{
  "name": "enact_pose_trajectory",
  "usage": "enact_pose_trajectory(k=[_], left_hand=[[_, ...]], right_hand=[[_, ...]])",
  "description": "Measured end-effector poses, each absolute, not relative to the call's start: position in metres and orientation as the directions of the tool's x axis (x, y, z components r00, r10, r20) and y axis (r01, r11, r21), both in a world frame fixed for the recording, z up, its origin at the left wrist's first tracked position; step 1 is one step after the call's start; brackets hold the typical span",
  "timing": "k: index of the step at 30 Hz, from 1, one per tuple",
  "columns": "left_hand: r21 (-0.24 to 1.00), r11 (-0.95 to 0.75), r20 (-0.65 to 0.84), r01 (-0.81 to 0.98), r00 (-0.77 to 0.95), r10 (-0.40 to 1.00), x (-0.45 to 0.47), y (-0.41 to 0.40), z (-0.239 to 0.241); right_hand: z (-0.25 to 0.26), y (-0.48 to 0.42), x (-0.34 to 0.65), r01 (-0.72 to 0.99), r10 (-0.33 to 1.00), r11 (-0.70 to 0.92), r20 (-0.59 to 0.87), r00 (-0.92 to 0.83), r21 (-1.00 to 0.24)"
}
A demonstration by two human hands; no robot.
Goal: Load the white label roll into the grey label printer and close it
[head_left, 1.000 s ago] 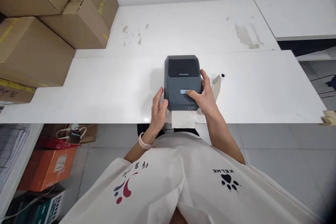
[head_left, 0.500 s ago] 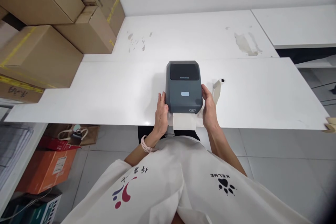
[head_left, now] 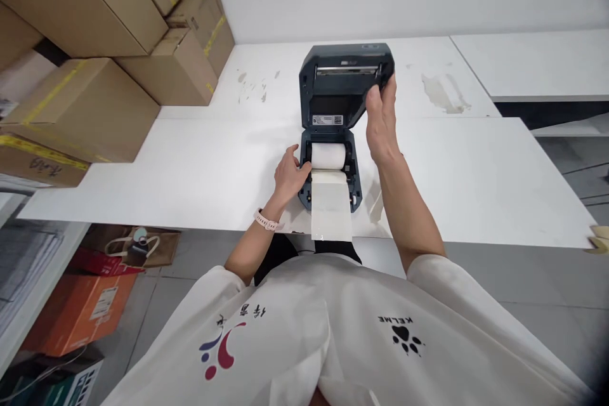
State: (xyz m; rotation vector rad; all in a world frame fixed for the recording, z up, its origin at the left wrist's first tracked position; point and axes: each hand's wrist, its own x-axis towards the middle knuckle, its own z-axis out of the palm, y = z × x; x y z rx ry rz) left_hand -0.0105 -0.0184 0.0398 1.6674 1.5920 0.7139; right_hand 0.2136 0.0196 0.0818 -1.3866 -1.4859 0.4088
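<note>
A glossy white table (head_left: 476,184), marred by a ragged grey patch (head_left: 438,94), bears stacked matte cardboard boxes (head_left: 90,108) and, near its front edge, a boxy slate-grey printer (head_left: 328,132) — lid (head_left: 328,58) raised. The right hand (head_left: 382,124) clamps the lid's edge, thumb against fingers; the left hand's (head_left: 288,177) fingers are apart, thumb beside a smooth white paper roll (head_left: 328,156).
</note>
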Motion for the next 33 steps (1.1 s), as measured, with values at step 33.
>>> enact_pose_trajectory(k=[33], left_hand=[[0.789,0.048,-0.131,0.613,0.092,0.987,-0.008,-0.006,0.029]], right_hand=[[0.134,0.0,0.301,0.348,0.91,0.366,0.254,-0.328,-0.863]])
